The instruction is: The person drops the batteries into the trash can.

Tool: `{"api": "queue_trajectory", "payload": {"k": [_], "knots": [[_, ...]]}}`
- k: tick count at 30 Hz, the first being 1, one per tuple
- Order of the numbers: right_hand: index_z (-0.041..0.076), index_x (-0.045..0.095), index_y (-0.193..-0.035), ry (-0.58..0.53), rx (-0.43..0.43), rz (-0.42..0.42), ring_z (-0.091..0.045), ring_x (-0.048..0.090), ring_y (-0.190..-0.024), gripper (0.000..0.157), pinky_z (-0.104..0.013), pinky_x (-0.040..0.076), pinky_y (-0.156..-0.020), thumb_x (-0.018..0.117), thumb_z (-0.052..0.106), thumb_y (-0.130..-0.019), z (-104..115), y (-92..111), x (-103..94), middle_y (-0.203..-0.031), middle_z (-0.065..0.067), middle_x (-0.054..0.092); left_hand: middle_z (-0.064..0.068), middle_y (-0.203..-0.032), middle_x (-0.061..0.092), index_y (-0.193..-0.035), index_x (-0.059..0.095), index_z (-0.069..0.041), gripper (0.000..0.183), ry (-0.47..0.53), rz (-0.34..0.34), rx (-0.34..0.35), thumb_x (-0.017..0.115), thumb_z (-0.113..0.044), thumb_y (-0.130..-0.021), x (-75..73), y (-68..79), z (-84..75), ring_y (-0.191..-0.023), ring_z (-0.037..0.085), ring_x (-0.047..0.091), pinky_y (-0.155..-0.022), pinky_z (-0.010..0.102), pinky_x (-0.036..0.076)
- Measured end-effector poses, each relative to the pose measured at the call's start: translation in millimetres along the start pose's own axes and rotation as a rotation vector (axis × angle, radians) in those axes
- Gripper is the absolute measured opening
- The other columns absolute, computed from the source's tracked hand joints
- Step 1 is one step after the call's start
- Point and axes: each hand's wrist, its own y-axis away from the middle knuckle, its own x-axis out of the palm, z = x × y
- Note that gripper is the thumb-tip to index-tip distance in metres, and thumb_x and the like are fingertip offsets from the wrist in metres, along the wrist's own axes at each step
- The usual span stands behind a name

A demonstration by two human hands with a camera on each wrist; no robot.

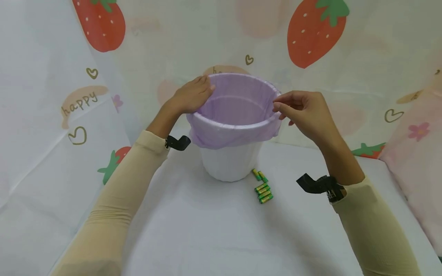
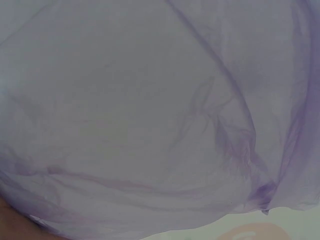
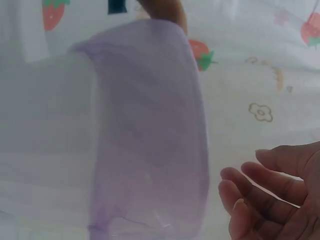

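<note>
A white bin (image 1: 229, 161) stands upright, lined with a thin purple bin bag (image 1: 238, 134) folded down over its rim. My left hand (image 1: 193, 94) rests on the rim at the left side, with its fingers laid over the edge. At the right side of the rim, my right hand (image 1: 305, 113) hovers with loosely bent fingers. In the right wrist view, a gap shows between these fingers (image 3: 255, 197) and the bag, and they hold nothing. The bag's translucent overhang (image 2: 125, 200) fills the left wrist view, where the left hand is mostly hidden.
Several small green and yellow batteries (image 1: 264, 193) lie on the white tabletop (image 1: 207, 226), in front and to the right of the bin. Behind stands a pale cloth backdrop (image 1: 165, 46) printed with strawberries.
</note>
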Motion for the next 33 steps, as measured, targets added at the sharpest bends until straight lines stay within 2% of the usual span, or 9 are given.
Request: {"api": "queue_trajectory", "payload": {"k": [4,7,11,15,20,26,33], "knots": [[0.006,0.078,-0.108,-0.019,-0.044,-0.024,-0.018,0.068,-0.075,0.022,-0.022,0.056,-0.059,0.072,0.025,-0.097,-9,21,4.7,-0.092,-0.009,0.076,0.020,-0.168,-0.001,-0.158,0.003,0.006,0.068,0.004,-0.005,-0.005,0.010,-0.042,-0.110,0.0,0.1,0.3,-0.156,0.033,-0.003,-0.126,0.041,0.000],[0.007,0.078,-0.106,-0.019,-0.057,-0.022,-0.017,0.067,-0.074,0.020,-0.023,0.056,-0.058,0.072,0.023,-0.097,-13,35,10.3,-0.088,-0.006,0.076,0.020,-0.168,-0.001,-0.158,0.003,0.006,0.069,0.005,-0.007,-0.003,0.010,-0.042,-0.110,0.2,0.3,1.3,-0.156,0.033,-0.003,-0.126,0.041,0.000],[0.008,0.078,-0.105,-0.016,-0.059,-0.017,-0.014,0.067,-0.072,0.018,-0.025,0.056,-0.057,0.072,0.022,-0.097,-16,51,17.0,-0.087,0.001,0.076,0.020,-0.168,-0.001,-0.158,0.002,0.006,0.069,-0.003,-0.006,-0.002,0.009,-0.042,-0.110,0.7,-0.4,1.6,-0.156,0.033,-0.003,-0.126,0.041,0.000],[0.011,0.078,-0.105,-0.025,-0.049,-0.020,-0.013,0.067,-0.073,0.016,-0.025,0.056,-0.057,0.071,0.023,-0.098,-21,66,23.3,-0.088,0.001,0.076,0.020,-0.168,0.000,-0.158,0.003,0.007,0.068,-0.011,-0.009,-0.001,0.009,-0.042,-0.110,0.9,-1.0,1.4,-0.156,0.033,-0.003,-0.126,0.041,0.000],[0.012,0.078,-0.104,-0.050,-0.019,-0.016,-0.014,0.068,-0.074,0.015,-0.025,0.056,-0.057,0.070,0.023,-0.098,-33,82,32.1,-0.089,0.001,0.076,0.021,-0.168,-0.001,-0.158,0.002,0.007,0.068,-0.020,0.001,-0.006,0.009,-0.042,-0.110,0.6,-0.1,1.4,-0.156,0.033,-0.003,-0.126,0.040,-0.001],[0.011,0.077,-0.105,-0.102,0.053,-0.011,-0.016,0.068,-0.075,0.015,-0.026,0.056,-0.058,0.070,0.023,-0.098,-57,101,46.3,-0.090,0.000,0.076,0.020,-0.168,-0.002,-0.158,0.001,0.006,0.068,-0.004,0.001,-0.016,0.009,-0.042,-0.110,0.1,1.9,0.8,-0.156,0.032,-0.004,-0.126,0.039,-0.001],[0.013,0.077,-0.106,-0.129,0.124,0.041,-0.018,0.068,-0.074,0.016,-0.028,0.056,-0.057,0.071,0.025,-0.098,-83,121,63.1,-0.091,-0.001,0.076,0.020,-0.168,-0.001,-0.158,0.003,0.006,0.068,-0.015,0.000,-0.008,0.009,-0.042,-0.110,-0.6,0.4,-0.1,-0.156,0.033,-0.003,-0.126,0.039,0.000]]}}
